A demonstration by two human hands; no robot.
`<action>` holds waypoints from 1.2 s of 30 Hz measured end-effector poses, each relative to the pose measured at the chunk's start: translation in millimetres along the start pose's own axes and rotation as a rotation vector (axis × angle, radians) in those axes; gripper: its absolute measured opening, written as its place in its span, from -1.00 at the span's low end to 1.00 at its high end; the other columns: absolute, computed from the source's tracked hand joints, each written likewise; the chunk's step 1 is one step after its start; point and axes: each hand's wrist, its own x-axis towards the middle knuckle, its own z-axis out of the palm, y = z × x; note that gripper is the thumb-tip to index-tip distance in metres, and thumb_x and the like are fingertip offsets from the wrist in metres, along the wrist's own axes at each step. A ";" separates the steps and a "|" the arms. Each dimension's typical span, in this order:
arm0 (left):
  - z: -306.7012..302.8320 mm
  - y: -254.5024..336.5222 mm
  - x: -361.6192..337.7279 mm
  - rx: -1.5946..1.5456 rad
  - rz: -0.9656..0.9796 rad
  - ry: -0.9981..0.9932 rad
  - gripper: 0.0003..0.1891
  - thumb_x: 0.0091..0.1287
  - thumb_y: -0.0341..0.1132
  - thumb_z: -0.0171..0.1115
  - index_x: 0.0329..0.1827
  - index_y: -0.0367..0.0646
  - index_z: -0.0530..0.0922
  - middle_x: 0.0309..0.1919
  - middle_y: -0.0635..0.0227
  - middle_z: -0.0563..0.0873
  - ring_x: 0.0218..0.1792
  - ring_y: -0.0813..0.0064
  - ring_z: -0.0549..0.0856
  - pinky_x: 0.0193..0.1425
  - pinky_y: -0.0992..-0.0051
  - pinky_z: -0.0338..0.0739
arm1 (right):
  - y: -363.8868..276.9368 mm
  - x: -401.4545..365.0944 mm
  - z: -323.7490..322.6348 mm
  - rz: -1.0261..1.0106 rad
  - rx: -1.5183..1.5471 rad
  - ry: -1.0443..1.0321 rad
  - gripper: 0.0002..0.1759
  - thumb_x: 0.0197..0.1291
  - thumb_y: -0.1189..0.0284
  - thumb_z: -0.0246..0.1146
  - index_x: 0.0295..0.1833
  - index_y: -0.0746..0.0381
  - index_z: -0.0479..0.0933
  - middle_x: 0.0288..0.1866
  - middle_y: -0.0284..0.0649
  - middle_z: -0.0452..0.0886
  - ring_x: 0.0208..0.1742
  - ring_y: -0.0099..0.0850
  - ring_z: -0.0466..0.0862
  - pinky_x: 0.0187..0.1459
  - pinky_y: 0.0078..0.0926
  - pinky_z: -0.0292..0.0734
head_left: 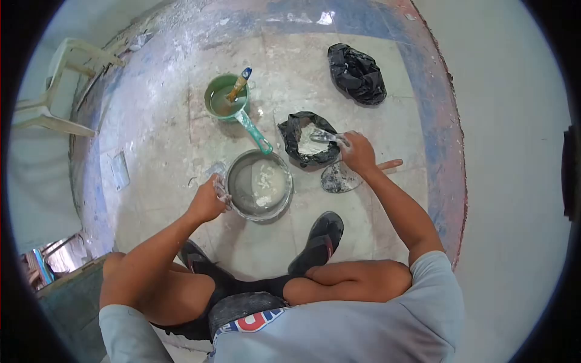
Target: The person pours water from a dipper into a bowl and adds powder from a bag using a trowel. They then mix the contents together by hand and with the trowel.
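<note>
Bowl gripped by left, scraper in right (hands)

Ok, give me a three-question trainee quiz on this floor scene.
1. True or false: a brown-and-blue paintbrush stands in the green plastic dipper.
2. The right hand, holding a small metal scraper, reaches into: A) the open black plastic bag of white powder; B) a cardboard box; C) a red bucket.
3. Fill in: the ____ hand grips the rim of the round grey metal pan.
Key: 1 true; 2 A; 3 left hand.
</note>
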 end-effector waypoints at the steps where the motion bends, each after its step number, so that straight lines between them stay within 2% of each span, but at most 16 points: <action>1: 0.4 -3.3 1.3 -0.006 -0.004 -0.005 -0.70 0.33 -0.55 0.37 0.04 -0.27 0.46 -0.43 0.17 0.75 -0.41 0.35 0.83 -0.31 0.31 0.70 | -3.0 4.8 6.2 0.006 0.001 -0.015 -0.75 0.20 0.42 0.35 0.00 0.15 0.70 -0.09 -0.12 0.70 0.02 -0.04 0.68 0.03 -0.10 0.59; 5: 2.2 -20.2 9.4 0.041 0.021 0.006 -0.68 0.33 -0.54 0.38 0.07 -0.28 0.47 -0.42 0.15 0.76 -0.39 0.33 0.84 -0.31 0.30 0.72 | -7.2 11.8 27.0 0.042 0.063 -0.111 -0.75 0.23 0.36 0.37 0.00 0.18 0.72 -0.09 -0.09 0.72 0.00 -0.03 0.69 0.04 -0.11 0.61; 9: 0.1 -9.1 5.2 -0.005 -0.020 0.007 -0.65 0.33 -0.53 0.40 0.09 -0.28 0.46 -0.40 0.11 0.77 -0.40 0.30 0.84 -0.33 0.31 0.72 | -8.8 11.6 16.8 0.099 0.221 -0.111 -0.73 0.24 0.36 0.37 0.04 0.17 0.74 -0.09 -0.04 0.74 -0.02 0.00 0.73 0.04 -0.12 0.62; 11: 0.7 -8.8 3.6 0.001 -0.038 -0.013 -0.65 0.33 -0.50 0.41 0.09 -0.28 0.46 -0.37 0.09 0.78 -0.38 0.27 0.84 -0.26 0.28 0.72 | -7.1 9.6 9.2 0.103 0.228 -0.103 -0.74 0.24 0.37 0.37 0.03 0.17 0.74 -0.10 -0.03 0.74 -0.03 0.01 0.73 0.04 -0.12 0.62; 13: 1.1 -20.7 10.2 0.101 0.040 0.009 -0.63 0.31 -0.47 0.44 0.09 -0.27 0.46 -0.35 0.08 0.78 -0.32 0.21 0.84 -0.17 0.25 0.71 | -9.7 4.2 -4.2 0.085 0.240 -0.056 -0.77 0.26 0.39 0.37 0.00 0.19 0.75 -0.12 -0.01 0.74 -0.06 0.01 0.74 0.01 -0.13 0.62; 14: -0.1 -21.6 9.3 0.022 -0.020 -0.012 -0.58 0.27 -0.42 0.48 0.10 -0.28 0.45 -0.32 0.04 0.77 -0.23 0.12 0.84 -0.11 0.21 0.70 | -7.8 1.2 -10.1 0.067 0.212 -0.066 -0.77 0.27 0.40 0.37 0.00 0.21 0.75 -0.11 0.00 0.75 -0.06 0.01 0.74 0.00 -0.15 0.62; 16: -0.4 -0.3 -0.4 0.286 0.150 0.089 -0.51 0.23 -0.35 0.51 0.11 -0.29 0.45 -0.29 -0.03 0.76 -0.15 -0.02 0.81 -0.04 0.14 0.69 | -16.1 -2.5 -26.6 0.022 0.200 -0.069 -0.78 0.27 0.43 0.37 -0.01 0.25 0.74 -0.10 -0.01 0.75 -0.08 -0.02 0.75 -0.02 -0.18 0.62; 17: -1.6 4.7 -1.4 0.185 0.049 0.053 -0.48 0.21 -0.31 0.52 0.13 -0.30 0.44 -0.24 -0.11 0.76 -0.11 -0.14 0.78 -0.01 0.08 0.67 | -23.8 -5.0 -32.5 -0.011 0.215 -0.061 -0.78 0.26 0.44 0.37 -0.01 0.26 0.74 -0.10 -0.01 0.75 -0.09 -0.03 0.75 -0.04 -0.19 0.62; 19: 0.7 -11.9 7.8 0.227 0.107 0.063 -0.50 0.22 -0.34 0.50 0.12 -0.30 0.44 -0.21 -0.16 0.77 -0.09 -0.21 0.77 0.01 0.03 0.65 | -34.8 -9.0 -42.1 -0.084 0.212 -0.076 -0.78 0.25 0.49 0.38 0.00 0.25 0.74 -0.12 -0.04 0.76 -0.11 -0.06 0.76 -0.06 -0.21 0.63; 20: 1.2 -13.3 8.6 0.193 0.059 0.043 -0.53 0.23 -0.37 0.47 0.11 -0.30 0.44 -0.19 -0.20 0.76 -0.08 -0.25 0.75 0.00 0.01 0.64 | -43.7 -11.1 -45.1 -0.097 0.220 -0.101 -0.78 0.25 0.49 0.38 0.00 0.25 0.74 -0.12 -0.04 0.76 -0.11 -0.06 0.76 -0.06 -0.21 0.63; 22: 1.3 -9.8 8.2 0.220 0.117 0.041 -0.70 0.39 -0.53 0.33 0.06 -0.30 0.40 -0.41 0.14 0.73 -0.41 0.31 0.83 -0.34 0.31 0.72 | -61.7 -15.2 -51.1 -0.098 0.253 -0.190 -0.78 0.24 0.47 0.39 0.00 0.23 0.74 -0.11 -0.04 0.75 -0.11 -0.07 0.76 -0.06 -0.22 0.63; 25: 2.6 -6.0 6.3 0.275 0.093 0.073 -0.73 0.38 -0.53 0.32 0.02 -0.31 0.41 -0.42 0.07 0.77 -0.43 0.27 0.83 -0.32 0.28 0.71 | -82.7 -18.3 -44.8 -0.131 0.282 -0.313 -0.75 0.22 0.43 0.42 0.01 0.20 0.75 -0.11 -0.07 0.74 -0.10 -0.06 0.74 -0.04 -0.18 0.64; 26: 1.2 -5.8 7.7 0.226 0.026 0.044 -0.55 0.26 -0.39 0.46 0.11 -0.30 0.43 -0.20 -0.18 0.76 -0.04 -0.26 0.74 0.05 0.02 0.63 | -86.4 -18.8 -39.4 -0.128 0.277 -0.345 -0.74 0.23 0.42 0.42 0.04 0.19 0.74 -0.12 -0.09 0.73 -0.09 -0.05 0.73 -0.03 -0.17 0.64; 28: -3.4 17.0 -4.0 0.247 0.012 0.040 -0.56 0.27 -0.40 0.46 0.11 -0.29 0.43 -0.21 -0.15 0.77 -0.05 -0.21 0.76 0.03 0.04 0.63 | -94.9 -15.5 -30.9 -0.150 0.280 -0.357 -0.72 0.25 0.42 0.40 0.07 0.17 0.73 -0.10 -0.10 0.73 -0.06 -0.06 0.72 0.00 -0.18 0.63; 32: -2.1 18.5 -7.9 0.244 0.013 0.057 -0.59 0.28 -0.43 0.45 0.10 -0.29 0.44 -0.28 -0.10 0.78 -0.11 -0.13 0.80 0.01 0.09 0.65 | -98.1 -7.4 -10.0 -0.281 0.187 -0.431 -0.72 0.26 0.41 0.40 0.09 0.15 0.72 -0.01 -0.14 0.72 0.04 -0.11 0.70 0.07 -0.20 0.63; 36: -2.1 15.1 -5.8 0.206 0.052 0.048 -0.64 0.29 -0.46 0.42 0.04 -0.28 0.43 -0.36 -0.04 0.78 -0.23 -0.04 0.84 -0.08 0.12 0.66 | -102.6 0.6 5.1 -0.323 0.174 -0.471 -0.73 0.27 0.42 0.37 0.07 0.17 0.71 -0.02 -0.14 0.71 0.06 -0.09 0.70 0.08 -0.17 0.63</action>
